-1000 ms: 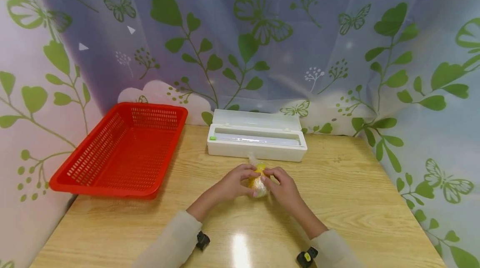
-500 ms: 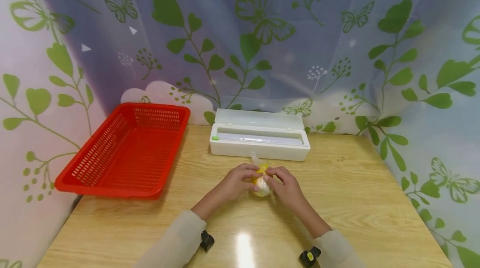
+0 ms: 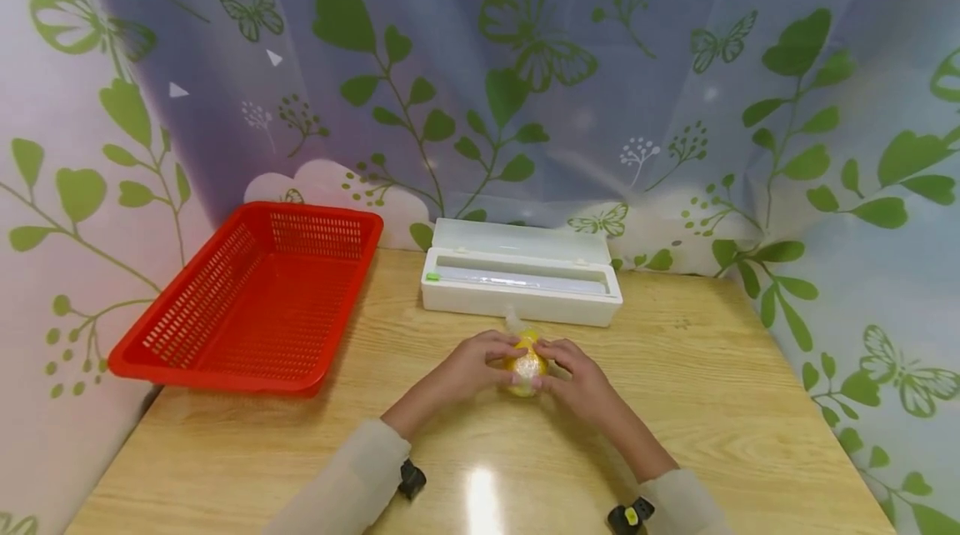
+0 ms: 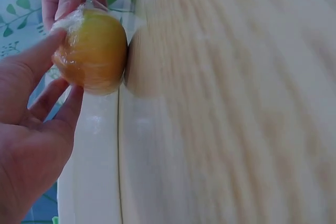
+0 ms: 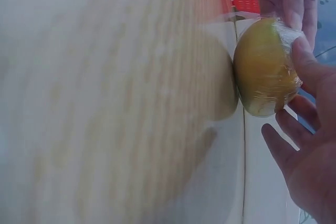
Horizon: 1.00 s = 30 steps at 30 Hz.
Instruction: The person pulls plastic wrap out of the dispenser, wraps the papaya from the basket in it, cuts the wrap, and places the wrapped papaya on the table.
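A round yellow-orange fruit (image 3: 527,366) wrapped in clear cling film rests on the table between the two hands. A twisted tail of film sticks out at its far side, toward the white box. My left hand (image 3: 474,362) holds it from the left, thumb and fingertips against the wrap. From the right, my right hand (image 3: 583,381) pinches it the same way. The left wrist view shows the glossy film creased over the fruit (image 4: 94,53), bunched whitish near the thumb. In the right wrist view the fruit (image 5: 264,69) sits right at the fingertips, its reflection on the tabletop.
Just behind the fruit stands a white cling film dispenser box (image 3: 517,306), lid raised, with a film roll (image 3: 525,278) inside and a green slider at its left end. A red perforated basket (image 3: 330,352) stands at the left. A patterned curtain (image 3: 450,102) closes off the back.
The right hand has shifted its hold, its thumb now lower on the near side of the fruit. The fruit has turned slightly between the hands. The head view has drifted a little.
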Tool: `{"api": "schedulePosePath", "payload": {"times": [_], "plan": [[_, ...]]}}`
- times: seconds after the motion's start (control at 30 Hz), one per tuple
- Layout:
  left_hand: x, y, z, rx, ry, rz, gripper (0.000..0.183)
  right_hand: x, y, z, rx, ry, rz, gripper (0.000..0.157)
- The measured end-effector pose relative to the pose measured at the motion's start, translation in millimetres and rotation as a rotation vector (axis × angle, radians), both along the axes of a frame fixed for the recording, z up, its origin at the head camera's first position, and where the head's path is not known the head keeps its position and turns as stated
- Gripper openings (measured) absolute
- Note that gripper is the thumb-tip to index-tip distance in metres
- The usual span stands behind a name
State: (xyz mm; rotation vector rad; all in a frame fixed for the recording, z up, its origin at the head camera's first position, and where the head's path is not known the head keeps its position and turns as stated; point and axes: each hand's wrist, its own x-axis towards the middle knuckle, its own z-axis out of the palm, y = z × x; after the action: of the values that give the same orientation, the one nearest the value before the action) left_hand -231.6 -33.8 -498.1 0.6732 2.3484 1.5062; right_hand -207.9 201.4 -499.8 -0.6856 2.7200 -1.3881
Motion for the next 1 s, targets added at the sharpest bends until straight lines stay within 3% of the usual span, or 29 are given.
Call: {"api": "schedulePosePath", "payload": {"times": [0.13,0.27,0.47,0.77,1.0], "plan": [[-0.8,0,0.3,-0.008,-0.005,0.002,0.043,-1.1,0,-0.6,0.02,0.049,-0.004,0.052],[-1.0,0,-0.4,0.049,0.012,0.038,0.031,-2.3,0,-0.2,0.062,0.093,0.002,0.054],[0.4,2,-1.7,0.095,0.044,0.07,0.021,-4.1,5,0.6,0.111,0.068,0.062,0.064],[-1.1,8,1.3,0.084,0.08,0.087,0.02,-7.1,5,3.1,0.078,0.089,-0.01,0.059],[1.3,11,3.9,0.09,0.042,0.105,0.019,-3.5,3,4.6,0.005,-0.003,-0.089,0.042]]}}
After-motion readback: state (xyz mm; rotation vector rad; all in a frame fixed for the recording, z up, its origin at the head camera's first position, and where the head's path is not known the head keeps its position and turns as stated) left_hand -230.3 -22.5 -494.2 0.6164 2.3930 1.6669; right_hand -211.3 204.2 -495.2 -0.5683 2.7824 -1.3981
